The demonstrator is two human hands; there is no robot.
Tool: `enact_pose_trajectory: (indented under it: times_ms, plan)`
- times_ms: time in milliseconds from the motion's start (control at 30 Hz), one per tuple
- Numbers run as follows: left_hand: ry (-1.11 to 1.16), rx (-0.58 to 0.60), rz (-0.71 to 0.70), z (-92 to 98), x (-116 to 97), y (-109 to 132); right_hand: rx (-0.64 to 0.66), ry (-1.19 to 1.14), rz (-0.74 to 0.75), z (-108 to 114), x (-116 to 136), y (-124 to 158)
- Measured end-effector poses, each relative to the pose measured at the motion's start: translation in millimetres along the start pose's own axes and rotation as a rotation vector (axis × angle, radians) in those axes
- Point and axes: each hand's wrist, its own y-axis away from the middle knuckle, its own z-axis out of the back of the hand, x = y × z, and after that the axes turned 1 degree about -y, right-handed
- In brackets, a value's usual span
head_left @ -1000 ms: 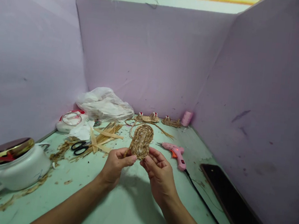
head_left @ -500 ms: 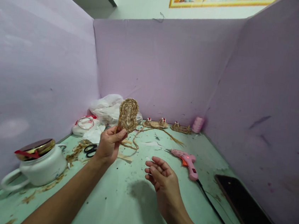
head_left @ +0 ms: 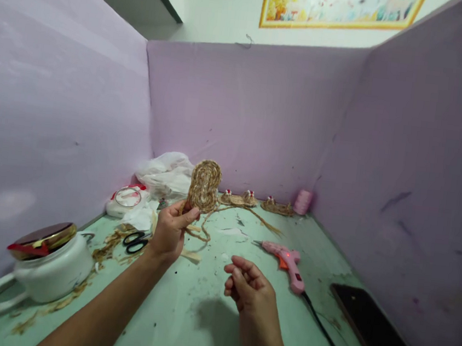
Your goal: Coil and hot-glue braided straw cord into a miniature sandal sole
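Note:
My left hand grips the lower end of a braided straw shoe sole, raised upright above the table with its coiled face toward me. From it a straw braid trails over the table and back to the right, ending in loose strands. Over the middle of the table hovers my right hand, its fingers loosely curled and apart, with nothing in them. To its right lies a pink glue gun with a lit red light and a black cord.
Small straw slippers with red-and-white trims and a pink thread spool stand along the back. At left are black-handled scissors, white plastic bags, a tape roll and a lidded white mug. A dark phone-like slab lies right.
The view has tilted up slightly, so the table things sit lower in the picture. My left hand has shifted the sole a little to the right. My right hand stays empty.

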Motion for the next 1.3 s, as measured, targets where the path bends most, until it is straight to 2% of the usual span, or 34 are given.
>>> enact_pose_trajectory:
  times_ms: [167, 300, 400, 500, 700, 933, 1067, 1167, 1300]
  plan:
    - [-0.017, 0.010, 0.068, 5.9, 20, 15, -0.023, 0.087, 0.078, -10, 18, -25]
    - [-0.033, 0.040, 0.110, 2.1, 32, 27, 0.128, 0.139, 0.043, -33, 24, -35]
    - [-0.060, 0.101, 0.155, -1.6, 34, 33, 0.175, 0.155, 0.058, -39, 21, -36]
    - [-0.077, 0.134, 0.206, -1.0, 34, 35, 0.186, 0.154, 0.075, -34, 19, -39]
    - [-0.037, 0.025, 0.289, 10.4, 36, 25, 0.159, 0.166, 0.052, -26, 16, -45]
    - [-0.044, 0.047, 0.289, 15.5, 35, 22, 0.186, 0.245, 0.006, -27, 5, -43]
    - [-0.091, 0.092, 0.299, 17.0, 32, 21, 0.248, 0.324, -0.024, -30, 4, -41]
    - [-0.166, 0.140, 0.366, 19.6, 32, 20, 0.323, 0.424, -0.089, -29, 7, -39]
    - [-0.352, 0.189, 0.528, 29.7, 34, 21, 0.418, 0.630, -0.248, -8, 20, -39]
